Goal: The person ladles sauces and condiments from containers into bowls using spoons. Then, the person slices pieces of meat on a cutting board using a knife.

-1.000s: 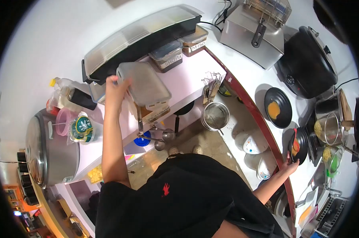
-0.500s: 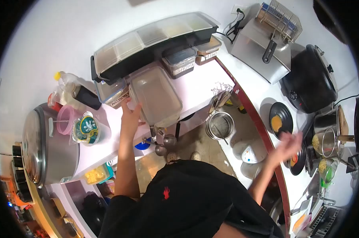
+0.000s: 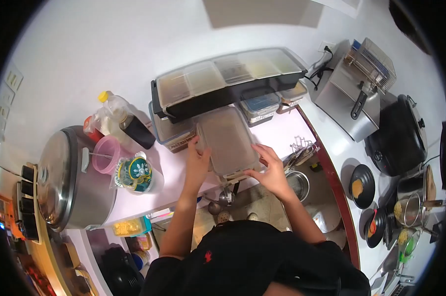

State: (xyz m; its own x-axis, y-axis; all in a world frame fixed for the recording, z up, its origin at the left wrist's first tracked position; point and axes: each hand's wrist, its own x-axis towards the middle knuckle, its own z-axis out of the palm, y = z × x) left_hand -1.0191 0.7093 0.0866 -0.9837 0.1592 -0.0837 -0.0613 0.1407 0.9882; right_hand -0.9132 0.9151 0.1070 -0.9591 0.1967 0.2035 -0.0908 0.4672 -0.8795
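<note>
Gripping a lidded container [image 3: 228, 140] from both sides, the two hands close on its rim, thumbs and fingers spread along the edges. The left hand [image 3: 198, 160] has the left side; the right hand [image 3: 274, 173] has the right side by the near corner. The container lies between them over the pale tabletop [image 3: 176, 170], its near end by the front edge.

Just below the grip, nearer the body, ladles [image 3: 220, 200] hang or lie under that edge; which, I cannot tell. Lower left of the grip, a tub of yellow food [image 3: 129, 227] is on a shelf under the tabletop. Right of the right hand, utensils [image 3: 302, 153] stand together above a round metal container [image 3: 298, 185].

Left of the grip are a package with a green label [image 3: 138, 173], a pink container [image 3: 106, 154] and, well apart, a large metal pot [image 3: 92, 192].

Beyond the left hand, a labelled box [image 3: 172, 132] sits beside the gripped one, with a bottle of dark liquid [image 3: 138, 132] farther left. Past the grip are a blue-lidded box [image 3: 260, 104], another small box [image 3: 293, 94] and a long black tray [image 3: 233, 93] under a clear lid.

Well to the right of the grip, two black pans [image 3: 362, 187] rest on a white surface; beyond them are a black cooker [image 3: 395, 143] and a metal appliance [image 3: 349, 101] with a wire basket [image 3: 378, 59].
</note>
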